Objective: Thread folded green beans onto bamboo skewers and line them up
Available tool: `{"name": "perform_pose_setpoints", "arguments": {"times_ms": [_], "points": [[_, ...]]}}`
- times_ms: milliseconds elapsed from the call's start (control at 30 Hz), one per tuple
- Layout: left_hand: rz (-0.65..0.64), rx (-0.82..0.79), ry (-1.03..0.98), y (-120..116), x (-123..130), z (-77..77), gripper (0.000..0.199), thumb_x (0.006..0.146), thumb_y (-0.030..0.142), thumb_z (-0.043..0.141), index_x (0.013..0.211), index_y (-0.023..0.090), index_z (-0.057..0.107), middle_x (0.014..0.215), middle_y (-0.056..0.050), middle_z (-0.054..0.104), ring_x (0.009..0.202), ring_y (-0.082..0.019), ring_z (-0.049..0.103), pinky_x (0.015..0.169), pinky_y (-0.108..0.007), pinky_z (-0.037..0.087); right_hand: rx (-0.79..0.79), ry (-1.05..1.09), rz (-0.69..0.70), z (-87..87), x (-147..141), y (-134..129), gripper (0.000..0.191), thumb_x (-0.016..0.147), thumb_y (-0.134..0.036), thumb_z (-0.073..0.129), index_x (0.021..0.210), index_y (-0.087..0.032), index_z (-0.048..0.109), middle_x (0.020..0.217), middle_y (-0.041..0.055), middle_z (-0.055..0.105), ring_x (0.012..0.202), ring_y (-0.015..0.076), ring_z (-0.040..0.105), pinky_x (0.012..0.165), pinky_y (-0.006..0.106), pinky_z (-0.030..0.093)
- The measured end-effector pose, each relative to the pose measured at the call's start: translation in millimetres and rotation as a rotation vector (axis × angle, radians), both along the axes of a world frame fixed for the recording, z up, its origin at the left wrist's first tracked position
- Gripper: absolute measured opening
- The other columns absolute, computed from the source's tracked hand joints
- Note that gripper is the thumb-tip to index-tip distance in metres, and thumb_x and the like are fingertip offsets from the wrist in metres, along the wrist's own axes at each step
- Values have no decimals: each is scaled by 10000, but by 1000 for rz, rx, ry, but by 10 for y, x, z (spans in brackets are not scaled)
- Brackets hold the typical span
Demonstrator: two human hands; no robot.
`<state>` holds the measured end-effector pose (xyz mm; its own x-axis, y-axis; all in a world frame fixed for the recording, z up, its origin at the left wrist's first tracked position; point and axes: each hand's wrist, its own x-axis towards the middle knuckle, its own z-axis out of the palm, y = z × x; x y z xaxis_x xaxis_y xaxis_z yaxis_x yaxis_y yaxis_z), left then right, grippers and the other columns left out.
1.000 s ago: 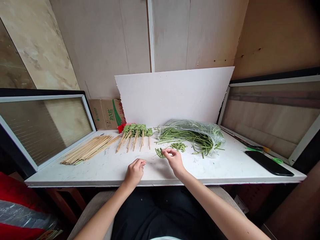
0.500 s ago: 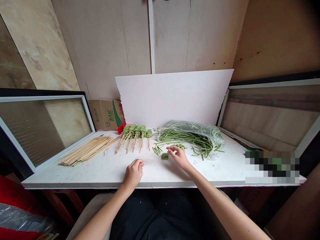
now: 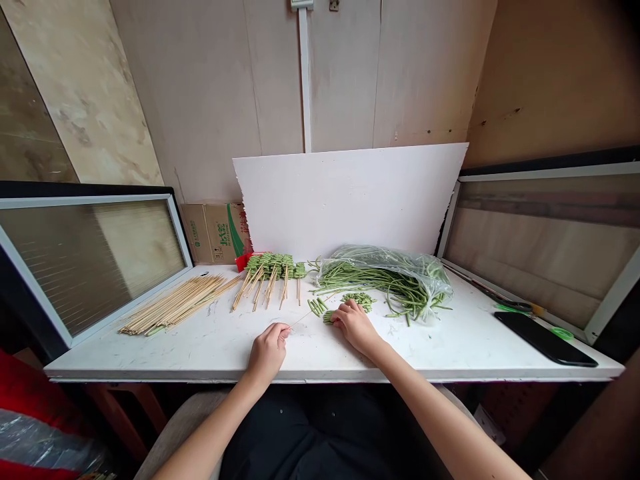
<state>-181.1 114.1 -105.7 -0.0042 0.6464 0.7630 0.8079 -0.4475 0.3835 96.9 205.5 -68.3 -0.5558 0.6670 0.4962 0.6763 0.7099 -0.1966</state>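
My left hand [image 3: 269, 347] is closed in a pinch on a thin bamboo skewer [image 3: 304, 317], which points up and to the right over the table. My right hand [image 3: 354, 323] is lowered to the tabletop, its fingers curled onto a short row of cut green bean pieces [image 3: 328, 317]. The fingers cover part of that row. Just left of it lie a few loose bean pieces [image 3: 317, 307]. Behind the right hand is a small pile of cut pieces [image 3: 364, 300], partly hidden by the fingers.
Finished bean skewers [image 3: 270, 267] lie at the back, left of a plastic bag of long beans [image 3: 385, 273]. Many bare skewers [image 3: 175, 303] are heaped on the left. A black phone [image 3: 545, 339] lies at the right edge. A white board [image 3: 350, 200] stands behind.
My right hand has come down onto the row of bean pieces, its fingers closing in. My left hand stays nearly in place with the skewer. The view has tilted slightly upward.
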Motion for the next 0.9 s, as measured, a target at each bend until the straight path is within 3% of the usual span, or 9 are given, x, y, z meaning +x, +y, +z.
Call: {"name": "perform_pose_setpoints", "arguments": {"times_ms": [233, 367, 433, 533, 633, 900], "points": [[0, 7, 11, -2, -19, -2, 226, 970, 105, 481, 965, 209, 682, 874, -39, 766, 696, -172, 726, 681, -274, 547, 14, 35, 29, -6, -6, -13, 270, 998, -119, 550, 1029, -216, 800, 976, 120, 756, 1041, 317, 538, 883, 437, 424], [-4, 4, 3, -4, -14, 3, 220, 980, 127, 481, 959, 210, 684, 866, -44, 764, 701, -176, 725, 677, -274, 545, -42, 247, 34, -17, 44, 69, 265, 1011, -201, 550, 996, -229, 813, 961, 127, 757, 1022, 323, 547, 887, 451, 433], [1, -3, 3, 0, -14, -2, 222, 983, 133, 480, 959, 213, 686, 862, -41, 763, 699, -176, 725, 678, -274, 543, -145, 455, 21, -17, 78, 136, 238, 1001, -338, 603, 939, -227, 805, 977, 127, 759, 1025, 325, 568, 896, 457, 443], [14, -8, 13, 10, -17, -11, 223, 980, 134, 483, 954, 216, 688, 863, -39, 764, 704, -179, 725, 684, -279, 542, -426, 814, 60, -10, 123, 215, 347, 904, -550, 712, 942, -212, 780, 1031, 124, 755, 989, 300, 623, 852, 419, 465], [6, -9, 30, 13, -20, -10, 232, 971, 120, 480, 949, 217, 690, 870, -39, 767, 713, -180, 726, 700, -285, 548, -705, 1060, 158, 13, 148, 218, 453, 790, -608, 814, 1004, -211, 768, 1017, 99, 739, 891, 240, 635, 747, 345, 447], [-7, -14, 41, 19, -35, -26, 233, 977, 116, 480, 953, 222, 686, 875, -33, 760, 728, -180, 726, 717, -282, 553, -936, 1163, 275, 132, 166, 71, 422, 720, -589, 899, 881, -231, 744, 991, 52, 664, 857, 177, 553, 749, 305, 433]]}}
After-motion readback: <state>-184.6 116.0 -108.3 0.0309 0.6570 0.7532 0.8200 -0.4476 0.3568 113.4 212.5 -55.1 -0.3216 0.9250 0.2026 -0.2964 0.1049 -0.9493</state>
